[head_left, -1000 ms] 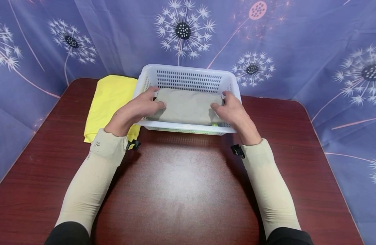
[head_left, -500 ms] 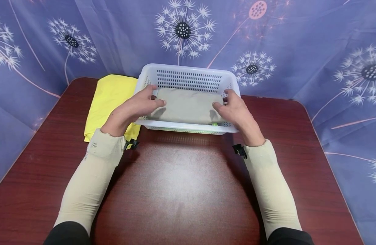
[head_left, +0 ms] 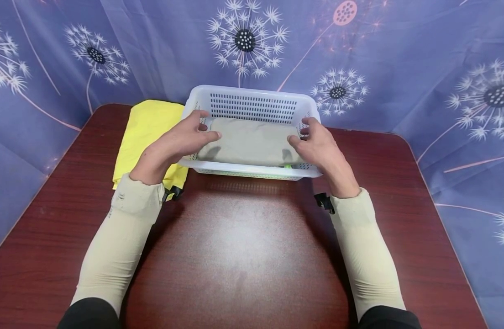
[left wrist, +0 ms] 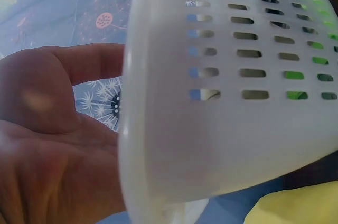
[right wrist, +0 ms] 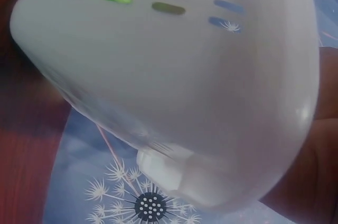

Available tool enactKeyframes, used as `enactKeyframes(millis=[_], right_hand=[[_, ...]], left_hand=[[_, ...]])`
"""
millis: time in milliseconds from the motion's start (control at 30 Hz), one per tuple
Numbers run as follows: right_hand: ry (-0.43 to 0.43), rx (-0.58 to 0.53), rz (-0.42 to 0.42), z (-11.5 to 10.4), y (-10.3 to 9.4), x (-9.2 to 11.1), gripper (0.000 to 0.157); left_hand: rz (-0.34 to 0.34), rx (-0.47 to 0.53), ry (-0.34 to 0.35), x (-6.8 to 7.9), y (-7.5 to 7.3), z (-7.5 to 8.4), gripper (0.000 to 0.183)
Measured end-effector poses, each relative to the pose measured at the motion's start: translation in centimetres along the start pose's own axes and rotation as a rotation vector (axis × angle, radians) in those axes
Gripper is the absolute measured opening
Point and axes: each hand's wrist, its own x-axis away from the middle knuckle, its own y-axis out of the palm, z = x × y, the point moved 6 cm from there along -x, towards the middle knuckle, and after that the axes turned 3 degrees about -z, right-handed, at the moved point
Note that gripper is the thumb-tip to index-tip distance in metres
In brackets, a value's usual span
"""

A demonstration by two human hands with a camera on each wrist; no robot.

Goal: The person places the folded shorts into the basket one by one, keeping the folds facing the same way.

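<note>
A folded grey-beige cloth (head_left: 252, 142) lies in the white slotted plastic basket (head_left: 254, 170). My left hand (head_left: 182, 139) hovers over the basket's left end, thumb and fingers spread apart beside the cloth. Over the right end is my right hand (head_left: 317, 144), its thumb near the cloth's edge and its fingers loosely bent. Neither hand holds the cloth. Something bright green (head_left: 288, 167) peeks out under the cloth, and green also shows through the basket slots in both wrist views. In the left wrist view the basket wall (left wrist: 174, 129) hides my left fingertips; the right wrist view hides most of my right hand.
A folded yellow cloth (head_left: 147, 132) lies on the dark red wooden table (head_left: 244, 256), left of the basket and partly behind it. A blue dandelion-print curtain (head_left: 165, 50) hangs close behind the table and along both sides.
Both hands have drawn away from the cloth's ends, the left to the left and the right to the right. The cloth and the basket stay where they were.
</note>
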Motion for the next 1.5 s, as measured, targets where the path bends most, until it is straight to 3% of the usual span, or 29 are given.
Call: enactKeyframes(millis=[733, 1500], right_hand=[[-0.071, -0.079, 0.074, -0.5, -1.6, 2.0, 0.07], [-0.181, -0.096, 0.139, -0.8, -2.1, 4.2, 0.056]], left_hand=[[0.057, 0.029, 0.09, 1.8, -1.0, 1.3, 0.074], [0.089, 0.046, 0.272, 3.1, -0.8, 2.2, 0.048]])
